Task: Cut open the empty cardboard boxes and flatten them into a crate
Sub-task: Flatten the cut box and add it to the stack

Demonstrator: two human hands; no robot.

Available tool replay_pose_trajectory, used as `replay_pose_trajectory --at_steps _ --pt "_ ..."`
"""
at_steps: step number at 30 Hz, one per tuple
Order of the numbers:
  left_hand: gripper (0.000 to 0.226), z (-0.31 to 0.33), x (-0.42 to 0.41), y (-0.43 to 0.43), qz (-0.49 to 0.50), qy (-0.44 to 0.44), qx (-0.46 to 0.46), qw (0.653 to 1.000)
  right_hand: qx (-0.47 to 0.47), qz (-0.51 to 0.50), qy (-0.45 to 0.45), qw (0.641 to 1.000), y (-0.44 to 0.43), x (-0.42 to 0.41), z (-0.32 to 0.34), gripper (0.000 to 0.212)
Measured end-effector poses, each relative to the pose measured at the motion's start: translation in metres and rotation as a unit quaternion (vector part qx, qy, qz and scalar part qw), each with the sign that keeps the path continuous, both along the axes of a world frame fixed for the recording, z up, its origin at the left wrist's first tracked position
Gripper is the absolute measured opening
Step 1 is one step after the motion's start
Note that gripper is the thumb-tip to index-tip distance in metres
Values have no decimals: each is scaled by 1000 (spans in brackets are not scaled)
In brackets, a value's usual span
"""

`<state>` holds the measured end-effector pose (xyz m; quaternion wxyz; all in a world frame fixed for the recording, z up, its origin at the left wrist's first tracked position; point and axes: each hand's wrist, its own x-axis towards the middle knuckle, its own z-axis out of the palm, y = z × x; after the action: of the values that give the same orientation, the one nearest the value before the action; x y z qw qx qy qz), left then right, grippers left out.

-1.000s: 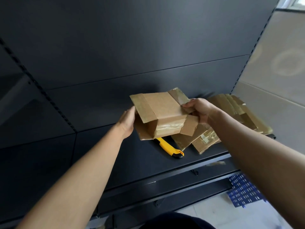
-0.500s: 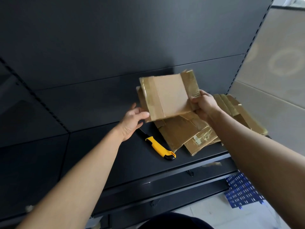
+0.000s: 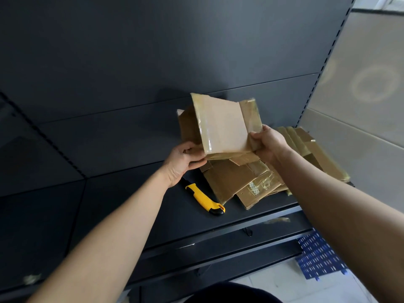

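A small taped cardboard box (image 3: 223, 125), pressed nearly flat, is held upright above the dark shelf (image 3: 131, 200). My left hand (image 3: 185, 159) pinches its lower left corner. My right hand (image 3: 267, 143) grips its lower right edge with thumb in front. Under it lies a pile of flattened boxes (image 3: 238, 182). A yellow and black utility knife (image 3: 205, 199) lies on the shelf just below my left hand. A blue perforated crate (image 3: 317, 256) stands on the floor at the lower right, partly hidden by my right arm.
More flattened cardboard (image 3: 310, 154) is stacked at the shelf's right end against the back panel. A lower shelf edge (image 3: 218, 248) juts out below. A pale wall (image 3: 360, 106) closes the right side.
The box went from open and roughly horizontal to raised upright and pressed flat. My left hand came off its side and now pinches the lower left corner.
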<state>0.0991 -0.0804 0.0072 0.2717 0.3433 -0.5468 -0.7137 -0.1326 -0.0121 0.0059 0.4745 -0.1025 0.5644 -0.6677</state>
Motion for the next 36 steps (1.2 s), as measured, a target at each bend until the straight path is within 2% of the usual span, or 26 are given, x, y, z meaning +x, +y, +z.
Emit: replay_pose_trajectory --at_steps 3,5,6,8,9,12,15,16,18,22,23,24,26,28,32,34,36 --pt "16 -3 -3 4 24 56 27 998 53 -25 -14 998 0 -4 2 36" --pt "11 -2 -3 5 20 109 103 988 53 -30 6 998 2 -7 3 35" --pt "26 0 -2 5 20 118 135 984 44 -30 16 998 3 -8 2 34" --pt "65 3 -3 2 10 62 138 988 13 -5 27 1000 7 -7 1 28" --pt "69 6 -4 3 -7 23 125 992 -3 23 28 999 9 -6 1 26" --pt "50 6 -7 4 13 -46 110 993 2 149 51 987 13 -4 3 25" --pt "54 -5 -6 -2 109 -44 73 990 82 270 102 954 18 -8 4 19" --pt "60 -7 -5 -2 112 -40 46 992 104 273 112 950 18 -9 4 30" --pt "76 -10 -2 -1 104 -47 12 993 133 215 140 957 17 -10 3 49" --pt "105 -24 -5 5 76 -72 38 994 120 170 184 961 8 -7 -7 41" --pt "101 -27 -7 7 52 -97 51 993 132 150 224 954 4 -5 -11 39" --pt "89 -30 -10 8 19 -129 62 989 148 130 278 940 0 -4 -14 39" --pt "54 -36 -17 10 -29 -188 86 978 180 114 371 904 -6 -4 -15 41" --pt "42 -44 -24 9 -20 -211 118 970 203 130 430 870 -13 -7 -15 42" --pt "50 -65 -42 6 13 -215 149 965 229 180 512 808 -28 -10 -20 33" --pt "60 -74 -52 3 25 -235 146 961 260 233 521 779 -35 -12 -30 39" --pt "68 -83 -60 -1 36 -264 138 954 290 260 489 781 -38 -15 -43 49"
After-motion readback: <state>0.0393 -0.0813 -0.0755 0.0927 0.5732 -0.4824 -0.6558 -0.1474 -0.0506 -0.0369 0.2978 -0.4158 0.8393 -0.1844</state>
